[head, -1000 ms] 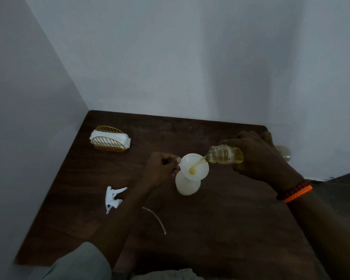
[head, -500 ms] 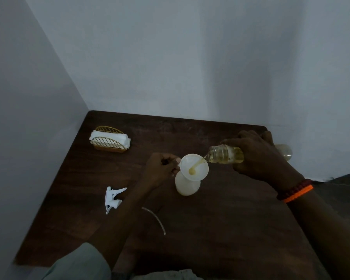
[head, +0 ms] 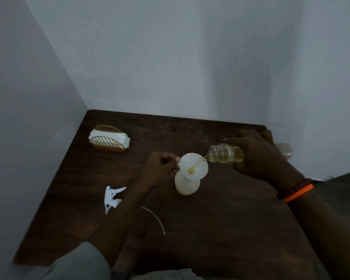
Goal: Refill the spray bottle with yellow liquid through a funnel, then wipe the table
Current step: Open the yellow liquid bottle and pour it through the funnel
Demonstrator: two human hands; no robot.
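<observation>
A white spray bottle (head: pixel 186 183) stands uncapped in the middle of the dark wooden table (head: pixel 220 229), with a white funnel (head: pixel 198 171) seated in its neck. My left hand (head: pixel 160 169) pinches the funnel's tab at its left rim. My right hand (head: pixel 259 156) grips a clear plastic bottle (head: pixel 224 153) tipped on its side, mouth over the funnel. A thin stream of yellow liquid (head: pixel 198 163) runs from it into the funnel's centre.
The white trigger spray head (head: pixel 112 198) lies on the table to the left, and its thin dip tube (head: pixel 155 218) lies near my left forearm. A gold wire holder with white tissues (head: pixel 109 140) stands at the back left. Walls close off the left and back.
</observation>
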